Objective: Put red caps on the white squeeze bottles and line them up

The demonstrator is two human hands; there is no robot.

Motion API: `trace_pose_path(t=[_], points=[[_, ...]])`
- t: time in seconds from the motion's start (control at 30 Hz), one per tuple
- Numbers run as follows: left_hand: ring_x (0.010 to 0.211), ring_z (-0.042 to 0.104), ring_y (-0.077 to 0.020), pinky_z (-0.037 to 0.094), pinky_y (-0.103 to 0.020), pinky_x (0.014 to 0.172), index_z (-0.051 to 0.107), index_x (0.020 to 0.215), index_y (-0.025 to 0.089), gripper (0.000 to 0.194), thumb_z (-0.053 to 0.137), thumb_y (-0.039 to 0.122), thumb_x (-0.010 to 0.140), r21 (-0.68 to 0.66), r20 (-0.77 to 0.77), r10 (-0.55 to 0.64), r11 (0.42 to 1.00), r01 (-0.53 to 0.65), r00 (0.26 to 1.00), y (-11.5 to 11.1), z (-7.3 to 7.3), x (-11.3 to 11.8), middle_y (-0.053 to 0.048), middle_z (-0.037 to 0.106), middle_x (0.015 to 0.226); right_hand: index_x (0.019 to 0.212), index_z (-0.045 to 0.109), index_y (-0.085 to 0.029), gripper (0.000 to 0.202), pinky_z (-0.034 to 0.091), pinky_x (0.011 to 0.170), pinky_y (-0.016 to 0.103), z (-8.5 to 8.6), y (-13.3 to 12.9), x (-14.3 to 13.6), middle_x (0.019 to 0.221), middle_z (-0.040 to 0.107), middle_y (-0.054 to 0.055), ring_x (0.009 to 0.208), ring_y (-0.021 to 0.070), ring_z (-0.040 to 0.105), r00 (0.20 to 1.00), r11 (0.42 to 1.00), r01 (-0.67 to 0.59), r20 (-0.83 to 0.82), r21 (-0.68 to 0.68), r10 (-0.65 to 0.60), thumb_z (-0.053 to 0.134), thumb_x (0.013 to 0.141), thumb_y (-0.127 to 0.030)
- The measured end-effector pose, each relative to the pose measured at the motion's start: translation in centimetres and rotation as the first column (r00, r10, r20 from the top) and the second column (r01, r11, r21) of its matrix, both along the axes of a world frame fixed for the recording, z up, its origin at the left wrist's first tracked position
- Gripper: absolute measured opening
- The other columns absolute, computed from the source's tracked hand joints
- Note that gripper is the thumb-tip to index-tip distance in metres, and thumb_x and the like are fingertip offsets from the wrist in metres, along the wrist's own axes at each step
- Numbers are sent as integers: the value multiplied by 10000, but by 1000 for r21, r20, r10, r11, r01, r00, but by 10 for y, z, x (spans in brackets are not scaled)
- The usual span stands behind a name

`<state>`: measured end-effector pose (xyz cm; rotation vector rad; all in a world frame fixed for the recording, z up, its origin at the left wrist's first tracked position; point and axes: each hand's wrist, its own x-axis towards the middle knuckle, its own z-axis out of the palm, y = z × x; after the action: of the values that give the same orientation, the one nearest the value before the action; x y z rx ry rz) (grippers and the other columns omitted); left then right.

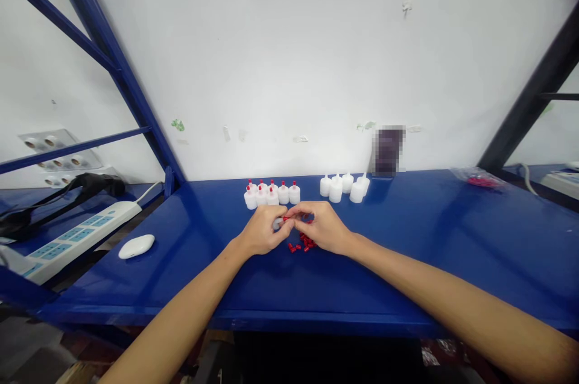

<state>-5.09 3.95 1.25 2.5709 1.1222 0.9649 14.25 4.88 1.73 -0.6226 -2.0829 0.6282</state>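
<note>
My left hand [262,231] is closed around a small white squeeze bottle [277,223], mostly hidden by the fingers and lying tilted toward the right. At its tip shows a red cap [285,219], which the closed fingertips of my right hand [324,228] pinch. Whether the cap is fully seated cannot be seen. A loose pile of red caps [308,243] lies on the table, partly under my right hand. Behind my left hand stand several white bottles with red caps [283,193]. To the right, several uncapped white bottles [335,191] stand upright with bare nozzles.
The blue tabletop [407,239] meets a white wall. A dark blurred object [388,152] leans there. A clear bag with red contents [484,181] lies at the back right. At left are a white rounded case [136,246], a power strip [81,236] and a blue frame post [122,70].
</note>
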Motion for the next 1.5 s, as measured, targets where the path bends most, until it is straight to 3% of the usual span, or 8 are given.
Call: trace_pose_path(t=[0.23,0.37,0.6,0.8,1.0,1.23,1.37,1.5], points=[[537,303,-77,236,-238,538,412,579,154,418,461,375,930,-64,43,52,997,-49,998,4,1,-4,54,312,551,1057,712,-206,260,495,707,271,0,6,7,899,718,28,740,145,636,998,996,-2,66,87,-4,568,854,-129],[522,312,-74,248,-230,533,441,599,155,345,465,312,905,-42,56,61,997,-59,997,4,3,-8,57,353,542,1215,642,-218,346,492,705,270,7,22,28,946,717,34,784,152,644,987,974,146,36,176,-155,509,899,-169],[504,367,-76,307,-218,535,494,700,169,162,500,242,844,18,109,69,997,-72,992,1,4,-7,57,455,558,1179,651,-218,329,478,731,299,14,45,60,889,718,31,695,162,629,895,877,383,119,289,-430,466,907,-198],[534,404,-93,330,-233,568,501,712,171,175,474,257,862,43,107,115,992,-120,988,2,2,-4,44,465,574,1142,659,-202,307,487,706,288,7,35,48,940,729,52,719,162,641,939,914,262,135,310,-315,465,905,-180],[563,449,-121,361,-257,633,504,1045,181,273,394,407,940,43,128,61,997,-67,990,5,-3,-3,52,505,630,1163,648,-195,268,471,702,282,-1,17,22,901,722,50,737,168,638,962,924,27,241,382,-127,521,932,-243],[640,524,-139,405,-266,662,510,1134,175,350,344,437,972,5,120,-31,1000,31,992,4,-2,3,1,601,763,1037,663,-220,183,443,703,259,-4,9,9,897,704,29,743,149,618,984,952,-5,170,306,-50,500,961,-253],[727,551,-145,418,-271,682,564,1192,169,401,333,419,979,169,249,176,960,-222,952,6,0,1,-62,621,997,991,619,-206,133,417,631,238,-2,15,13,789,674,-13,615,117,567,985,978,128,91,164,-144,512,950,-273],[656,531,-137,410,-270,667,633,974,154,373,326,364,989,212,262,237,932,-295,935,10,0,-5,-25,610,792,891,647,-195,139,398,604,233,-7,31,13,730,681,-6,636,134,600,940,968,228,236,109,-248,549,925,-289]])
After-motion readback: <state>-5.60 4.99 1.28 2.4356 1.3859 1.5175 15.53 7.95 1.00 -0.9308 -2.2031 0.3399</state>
